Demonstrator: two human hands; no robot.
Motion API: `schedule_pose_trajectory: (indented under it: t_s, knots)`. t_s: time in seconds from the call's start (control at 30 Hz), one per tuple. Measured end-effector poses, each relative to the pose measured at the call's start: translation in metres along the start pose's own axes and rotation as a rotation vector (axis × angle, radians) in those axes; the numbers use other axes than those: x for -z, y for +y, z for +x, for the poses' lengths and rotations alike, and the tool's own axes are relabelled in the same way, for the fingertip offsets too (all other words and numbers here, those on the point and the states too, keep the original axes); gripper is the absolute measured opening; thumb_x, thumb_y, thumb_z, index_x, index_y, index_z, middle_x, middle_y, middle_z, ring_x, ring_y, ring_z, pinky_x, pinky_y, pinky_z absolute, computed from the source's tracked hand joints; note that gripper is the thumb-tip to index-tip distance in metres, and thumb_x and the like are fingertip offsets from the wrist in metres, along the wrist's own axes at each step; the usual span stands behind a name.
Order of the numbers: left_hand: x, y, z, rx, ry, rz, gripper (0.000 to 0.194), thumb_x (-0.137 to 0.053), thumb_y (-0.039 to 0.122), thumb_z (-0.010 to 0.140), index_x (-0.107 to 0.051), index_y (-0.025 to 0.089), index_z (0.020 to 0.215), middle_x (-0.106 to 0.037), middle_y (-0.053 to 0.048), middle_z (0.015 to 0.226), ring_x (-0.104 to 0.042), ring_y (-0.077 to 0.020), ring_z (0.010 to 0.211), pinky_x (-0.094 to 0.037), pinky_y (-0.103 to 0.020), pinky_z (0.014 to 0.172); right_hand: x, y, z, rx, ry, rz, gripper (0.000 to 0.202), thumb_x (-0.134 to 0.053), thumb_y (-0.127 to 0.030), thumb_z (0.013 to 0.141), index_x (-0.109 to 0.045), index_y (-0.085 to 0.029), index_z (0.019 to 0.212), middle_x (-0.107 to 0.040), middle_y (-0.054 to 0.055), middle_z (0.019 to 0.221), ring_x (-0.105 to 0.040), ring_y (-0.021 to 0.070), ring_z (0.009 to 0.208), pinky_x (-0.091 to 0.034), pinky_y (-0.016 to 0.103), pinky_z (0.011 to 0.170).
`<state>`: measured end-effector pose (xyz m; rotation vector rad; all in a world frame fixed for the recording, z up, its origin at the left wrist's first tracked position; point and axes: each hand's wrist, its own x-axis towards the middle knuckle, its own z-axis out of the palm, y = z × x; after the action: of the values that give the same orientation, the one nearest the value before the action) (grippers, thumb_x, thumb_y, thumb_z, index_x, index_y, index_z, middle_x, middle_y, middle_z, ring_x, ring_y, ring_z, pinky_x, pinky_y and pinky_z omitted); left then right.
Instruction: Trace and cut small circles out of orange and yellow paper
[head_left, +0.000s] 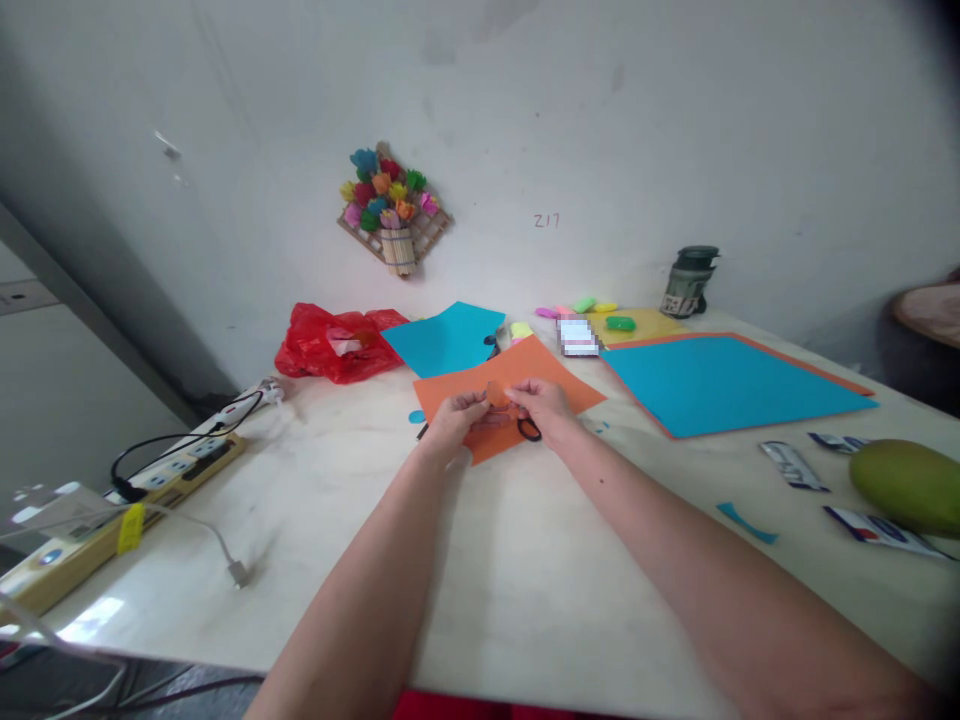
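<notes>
Above the orange sheet (536,360), both of my hands meet at a small orange paper piece (496,394). My left hand (459,416) pinches its left side, and my right hand (546,403) pinches its right side. A black loop (529,430), which looks like a scissor handle, shows just under my right hand; the rest of it is hidden. Left of the orange sheet lies a small blue paper disc (417,417). A larger blue sheet (454,338) is partly covered by the orange one.
Blue and orange sheets (739,385) lie stacked at the right, near a green mango (911,485) and a blue paper scrap (747,523). At the back are a red plastic bag (315,345), a phone (578,337) and a bottle (688,282). A power strip (169,475) runs along the left edge.
</notes>
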<state>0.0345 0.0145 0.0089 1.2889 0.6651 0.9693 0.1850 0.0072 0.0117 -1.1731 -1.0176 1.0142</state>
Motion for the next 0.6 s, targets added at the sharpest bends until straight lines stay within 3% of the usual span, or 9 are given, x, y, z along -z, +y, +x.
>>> schedule_pose_trajectory:
  t_s: [0.33,0.47,0.6]
  knots:
    - [-0.001,0.000,0.000,0.032,-0.010,-0.043,0.026,-0.067,0.033,0.065,-0.062,0.012,0.081,-0.069,-0.012,0.084,-0.065,-0.0241,0.079,-0.048,-0.037,0.079,-0.001,0.001,0.000,0.036,0.028,-0.047,0.024,-0.069,-0.033,0.050,-0.055,-0.017,0.060,-0.052,-0.004,0.049,-0.048,0.0099,0.046,-0.037,0.023,0.044]
    - [-0.001,0.001,0.002,0.064,0.029,-0.135,0.031,-0.060,0.042,0.069,-0.062,0.012,0.076,-0.069,-0.013,0.078,-0.065,-0.0272,0.078,-0.048,-0.041,0.078,-0.001,0.006,0.004,0.073,0.033,-0.050,0.026,-0.068,-0.037,0.050,-0.054,-0.018,0.060,-0.050,-0.004,0.048,-0.047,0.0108,0.047,-0.037,0.024,0.045]
    - [-0.004,0.003,0.000,0.031,0.082,-0.003,0.033,-0.064,0.044,0.068,-0.061,0.011,0.074,-0.069,-0.013,0.074,-0.066,-0.0241,0.074,-0.049,-0.038,0.077,-0.002,0.009,0.005,0.082,0.018,-0.040,0.025,-0.068,-0.035,0.051,-0.053,-0.017,0.060,-0.051,-0.004,0.049,-0.045,0.0095,0.046,-0.037,0.024,0.045]
